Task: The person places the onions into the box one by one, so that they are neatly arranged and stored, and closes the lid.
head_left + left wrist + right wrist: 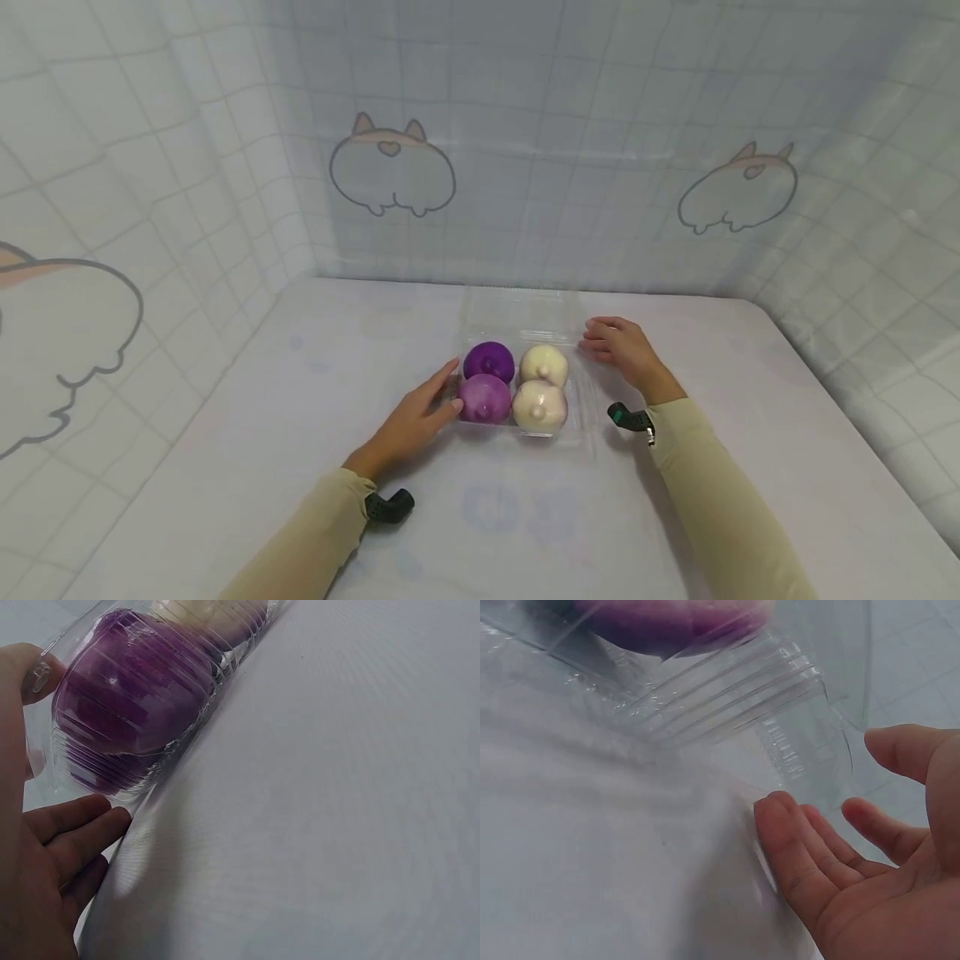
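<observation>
A clear plastic clamshell box [577, 392] lies on the table, its lid [517, 310] folded back towards the wall. Inside sit two glossy purple onion-shaped pieces [483, 400] and two cream ones [540, 404], each with a small nub. My left hand [408, 421] rests along the box's left side. Its thumb is at the front left corner; in the left wrist view its other fingertips [116, 814] lie right by the ribbed base. On the far right side, my right hand [622, 350] stays beside the box near the hinge, fingers extended and holding nothing.
A pale tabletop [300, 400] bears the box. Behind it hangs a gridded white curtain [525, 167] with cartoon dog drawings, and similar sheeting [225, 167] encloses both sides. A dark wrist device [390, 506] sits on the left sleeve, another dark wrist device [630, 417] on the right.
</observation>
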Available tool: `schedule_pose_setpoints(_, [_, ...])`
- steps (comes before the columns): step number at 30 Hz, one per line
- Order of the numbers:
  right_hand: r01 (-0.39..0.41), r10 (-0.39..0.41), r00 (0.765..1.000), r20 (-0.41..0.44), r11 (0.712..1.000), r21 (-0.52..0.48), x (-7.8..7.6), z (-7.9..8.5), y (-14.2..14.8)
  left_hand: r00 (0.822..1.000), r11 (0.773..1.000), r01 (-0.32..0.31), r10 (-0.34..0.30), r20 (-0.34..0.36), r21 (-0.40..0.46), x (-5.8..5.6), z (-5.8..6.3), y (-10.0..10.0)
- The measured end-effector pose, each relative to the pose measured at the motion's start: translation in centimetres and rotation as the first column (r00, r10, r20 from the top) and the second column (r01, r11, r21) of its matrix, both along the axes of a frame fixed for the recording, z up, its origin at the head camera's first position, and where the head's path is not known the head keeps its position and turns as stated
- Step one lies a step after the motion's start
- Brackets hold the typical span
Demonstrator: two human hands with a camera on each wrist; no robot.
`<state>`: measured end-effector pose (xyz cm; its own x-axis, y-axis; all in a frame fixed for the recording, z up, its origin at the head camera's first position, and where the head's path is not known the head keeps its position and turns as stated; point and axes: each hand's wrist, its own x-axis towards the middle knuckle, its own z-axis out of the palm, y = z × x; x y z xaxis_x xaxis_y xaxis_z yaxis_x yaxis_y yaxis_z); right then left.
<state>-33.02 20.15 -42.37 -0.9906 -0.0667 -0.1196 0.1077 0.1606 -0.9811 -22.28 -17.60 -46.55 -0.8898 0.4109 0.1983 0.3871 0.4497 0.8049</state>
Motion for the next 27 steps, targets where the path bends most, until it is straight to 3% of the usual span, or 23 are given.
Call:
schedule_pose_setpoints(18, [-0.049, 0.052, 0.998, 0.021, 0.991, -0.123, -1.3, -0.2, -1.7, 1.0, 1.0, 0.001, -0.001, -0.016, 0.0, 0.2, 0.4, 0.0])
schedule_pose_setpoints(27, [-0.085, 0.086, 0.996, -0.005, 0.987, -0.138, -1.0, -0.2, -1.7, 0.999, 1.0, -0.012, 0.013, 0.033, -0.008, 0.5, 0.4, 0.1])
